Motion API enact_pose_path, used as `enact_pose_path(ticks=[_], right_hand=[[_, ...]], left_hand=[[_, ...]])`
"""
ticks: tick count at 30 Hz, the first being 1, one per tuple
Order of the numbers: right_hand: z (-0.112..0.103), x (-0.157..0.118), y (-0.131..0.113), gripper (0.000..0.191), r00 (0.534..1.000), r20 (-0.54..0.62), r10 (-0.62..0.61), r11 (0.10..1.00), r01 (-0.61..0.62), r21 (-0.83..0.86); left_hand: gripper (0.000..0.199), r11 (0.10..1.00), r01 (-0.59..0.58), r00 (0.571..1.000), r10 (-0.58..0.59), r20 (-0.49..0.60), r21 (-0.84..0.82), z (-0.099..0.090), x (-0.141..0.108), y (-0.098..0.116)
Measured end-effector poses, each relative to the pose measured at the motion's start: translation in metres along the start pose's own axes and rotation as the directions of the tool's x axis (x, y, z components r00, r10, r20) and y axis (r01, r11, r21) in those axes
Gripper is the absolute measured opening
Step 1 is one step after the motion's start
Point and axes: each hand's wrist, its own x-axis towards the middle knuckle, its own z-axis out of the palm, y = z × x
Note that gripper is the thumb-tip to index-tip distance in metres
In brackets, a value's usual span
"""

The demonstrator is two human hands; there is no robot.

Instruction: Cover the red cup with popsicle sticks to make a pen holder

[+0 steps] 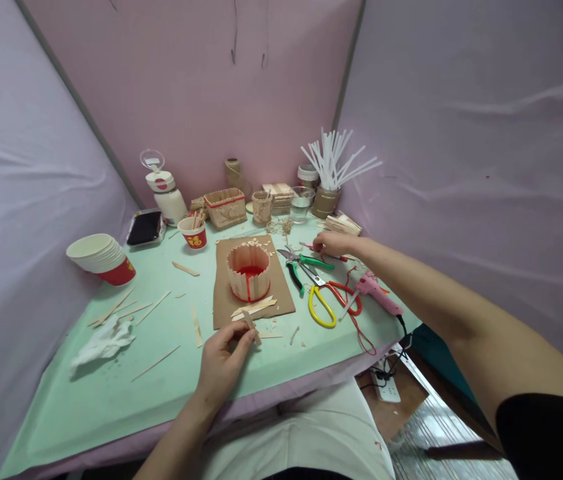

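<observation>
My left hand pinches a short flat wooden stick between thumb and fingers, just in front of the cardboard sheet. On that sheet stands a round cup of upright wooden strips, red inside at the bottom and around its base. My right hand reaches to the far right, its fingers closed at a slim pink tool with a thin pointed end; its kind is unclear. Close by lie green-handled pruning shears and scissors with one yellow and one red handle loop.
A pink glue gun lies at the right edge, its cord hanging down. Paper cups, a crumpled tissue and loose sticks are at left. A bottle, woven-looking basket, water glass and white strips line the back.
</observation>
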Motion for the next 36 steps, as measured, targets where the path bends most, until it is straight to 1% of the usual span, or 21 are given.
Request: enact_pose_path(ticks=[3,6,9,13,15,17,19,22,24,26,28,31,34,36], right_hand=[[0.014,-0.002,-0.007,0.015,1.000,-0.022,0.013,1.000,-0.013,0.001],[0.017,0.000,-0.008,0.011,0.999,-0.007,0.040,0.999,-0.040,0.009],[0.005,0.002,0.000,0.009,0.996,0.010,0.085,0.996,-0.085,0.020],[-0.014,-0.002,0.012,0.013,0.988,-0.042,0.147,0.989,-0.145,0.034],[-0.016,-0.006,0.013,0.015,0.989,-0.056,0.140,0.989,-0.138,0.046],[-0.010,-0.010,0.010,0.017,0.993,-0.049,0.111,0.992,-0.109,0.058],[0.001,-0.012,0.004,0.018,0.996,-0.040,0.083,0.995,-0.080,0.064],[0.016,-0.012,-0.005,0.014,0.996,-0.055,0.069,0.995,-0.065,0.072],[0.020,-0.011,-0.007,0.011,0.995,-0.063,0.075,0.994,-0.069,0.089],[0.017,-0.009,-0.005,0.007,0.993,-0.063,0.095,0.989,-0.087,0.119],[0.009,-0.008,-0.001,0.004,0.988,-0.077,0.130,0.980,-0.116,0.161],[-0.006,-0.009,0.009,0.001,0.965,-0.159,0.209,0.955,-0.167,0.245],[-0.019,-0.015,0.018,0.010,0.918,-0.262,0.299,0.911,-0.193,0.364],[-0.024,-0.022,0.019,0.019,0.899,-0.286,0.331,0.872,-0.176,0.457]], left_hand=[[0.022,1.000,0.000,1.000,0.000,-0.008,0.007,0.000,0.000,0.000],[0.022,1.000,0.013,1.000,-0.013,-0.018,0.008,0.000,0.000,0.000],[0.022,1.000,0.022,1.000,-0.023,-0.021,-0.007,0.000,0.000,-0.001],[0.022,1.000,0.012,1.000,-0.013,-0.006,-0.016,-0.001,-0.001,-0.002],[0.022,1.000,0.008,1.000,-0.008,0.000,-0.016,-0.001,-0.001,-0.002],[0.022,1.000,0.008,1.000,-0.008,-0.002,-0.018,0.000,-0.001,-0.003],[0.022,1.000,0.009,1.000,-0.009,-0.002,-0.018,0.000,-0.001,-0.003],[0.022,1.000,0.011,1.000,-0.011,0.005,-0.014,0.000,-0.001,-0.003],[0.022,1.000,0.010,1.000,-0.010,0.001,-0.011,0.000,-0.002,-0.003],[0.021,1.000,0.007,1.000,-0.008,-0.002,-0.010,-0.001,-0.002,-0.003],[0.021,1.000,0.008,1.000,-0.008,-0.002,-0.007,0.000,-0.002,-0.003],[0.021,1.000,0.009,1.000,-0.009,-0.003,-0.004,0.000,-0.001,-0.004],[0.021,1.000,0.000,1.000,0.000,-0.008,0.003,0.000,-0.001,-0.006],[0.021,1.000,-0.008,1.000,0.008,-0.008,0.010,0.000,-0.002,-0.006]])
